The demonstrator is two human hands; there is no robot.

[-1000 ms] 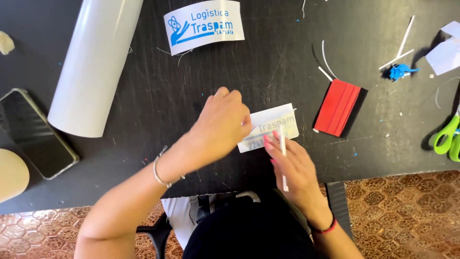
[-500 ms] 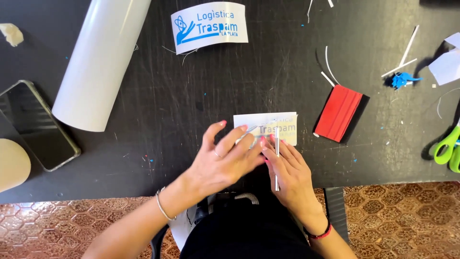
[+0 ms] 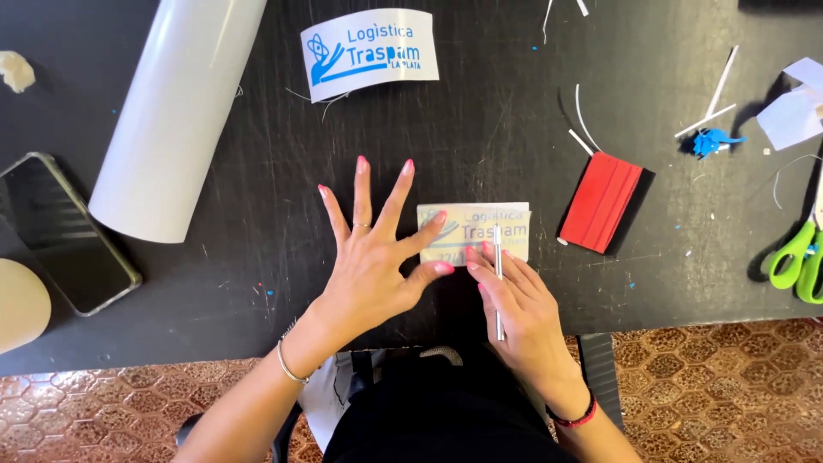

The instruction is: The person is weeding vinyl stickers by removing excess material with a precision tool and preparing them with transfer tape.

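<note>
So we had the small sticker (image 3: 474,231) lying flat on the black bench (image 3: 480,129), right near the front edge. Our left hand (image 3: 373,257) was spread wide open, fingers fanned out, palm down on the bench, with just the forefinger and thumb tips resting on the sticker's left end. It wasn't gripping anything, just pinning. Our right hand (image 3: 523,304) was loosely curled around a thin silver tool (image 3: 498,283), held pen-style, tip resting on the sticker's face toward its right side.

Just beside the sticker on the right sat a red squeegee (image 3: 602,201), not touching it. Further up the bench was a bigger white sticker (image 3: 370,51) with blue print, curling a bit at the edges. A white roll (image 3: 176,116) lay slanted off to the left, and a dark phone (image 3: 64,231) sat face up near the left edge. Green-handled scissors (image 3: 797,261) were way over on the right, with thin white offcuts (image 3: 716,103) and a scrap of blue (image 3: 711,141) above them.
</note>
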